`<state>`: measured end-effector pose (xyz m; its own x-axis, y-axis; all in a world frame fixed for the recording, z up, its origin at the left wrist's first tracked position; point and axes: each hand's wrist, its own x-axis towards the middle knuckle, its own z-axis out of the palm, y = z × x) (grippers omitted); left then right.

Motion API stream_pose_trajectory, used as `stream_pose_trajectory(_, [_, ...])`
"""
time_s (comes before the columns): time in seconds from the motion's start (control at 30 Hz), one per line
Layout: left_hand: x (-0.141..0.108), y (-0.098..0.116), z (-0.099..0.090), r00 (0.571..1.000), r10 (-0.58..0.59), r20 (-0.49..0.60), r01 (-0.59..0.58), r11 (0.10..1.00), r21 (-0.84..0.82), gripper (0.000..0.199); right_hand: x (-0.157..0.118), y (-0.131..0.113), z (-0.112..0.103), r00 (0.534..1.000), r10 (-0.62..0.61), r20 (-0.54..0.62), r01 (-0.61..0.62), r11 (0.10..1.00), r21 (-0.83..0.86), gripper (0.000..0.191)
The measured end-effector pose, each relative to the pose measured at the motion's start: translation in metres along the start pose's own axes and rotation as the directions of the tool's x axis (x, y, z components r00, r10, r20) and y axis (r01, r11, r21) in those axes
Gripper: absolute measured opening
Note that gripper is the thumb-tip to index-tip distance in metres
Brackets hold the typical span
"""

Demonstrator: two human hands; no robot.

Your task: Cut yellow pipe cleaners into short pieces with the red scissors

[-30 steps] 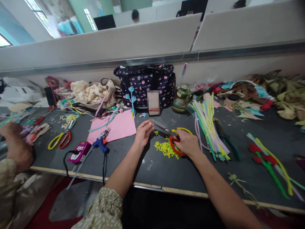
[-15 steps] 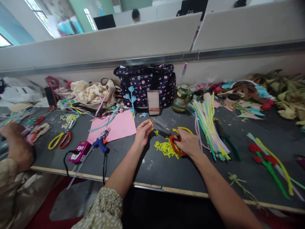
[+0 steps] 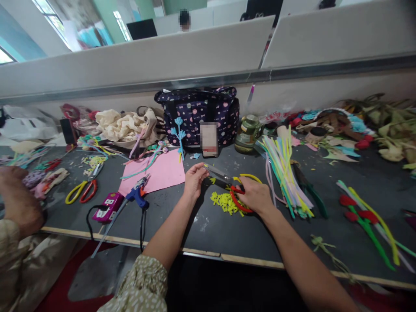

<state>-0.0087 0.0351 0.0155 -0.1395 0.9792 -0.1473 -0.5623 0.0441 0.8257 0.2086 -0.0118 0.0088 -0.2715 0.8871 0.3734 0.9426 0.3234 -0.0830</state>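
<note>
My right hand (image 3: 255, 193) grips scissors (image 3: 224, 175) with one red and one yellow handle loop. Their blades point left and reach the fingertips of my left hand (image 3: 196, 177). That hand is closed in a pinch on a small yellow chenille stem piece (image 3: 206, 165), mostly covered by the fingers and blades. Below the scissors lies a heap of short yellow cut pieces (image 3: 225, 203) on the dark table (image 3: 201, 234). A few more bits lie just under the blades.
Left of my arm are a glue gun (image 3: 138, 195), a purple power strip (image 3: 108, 207) on a cord, pink paper (image 3: 165, 175) and other scissors (image 3: 86, 188). Behind stand a dotted bag (image 3: 198, 108) and a green jar (image 3: 248, 134). Chenille stems (image 3: 284, 173) lie right. Another person's arm (image 3: 21, 201) is far left.
The scissors' blades have come closer together around the yellow piece at my left fingertips. My left hand has hardly moved. The other person's arm has shifted slightly left.
</note>
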Motion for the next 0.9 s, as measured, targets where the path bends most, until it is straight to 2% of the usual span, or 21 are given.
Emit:
stream_pose_trajectory(0.23, [-0.0010,0.0023,0.0020,1.000,-0.010,-0.015,0.010,1.000,0.026,0.029,0.0000,0.0002,-0.0008,1.000,-0.014,-0.007,0.015,1.000,0.014,0.022])
stream_pose_trajectory(0.9, [0.0004,0.0012,-0.0003,1.000,-0.007,-0.007,0.007,0.999,0.038,0.033,0.0012,0.0006,-0.0059,0.990,0.011,0.142,-0.010,1.000,-0.007,0.025])
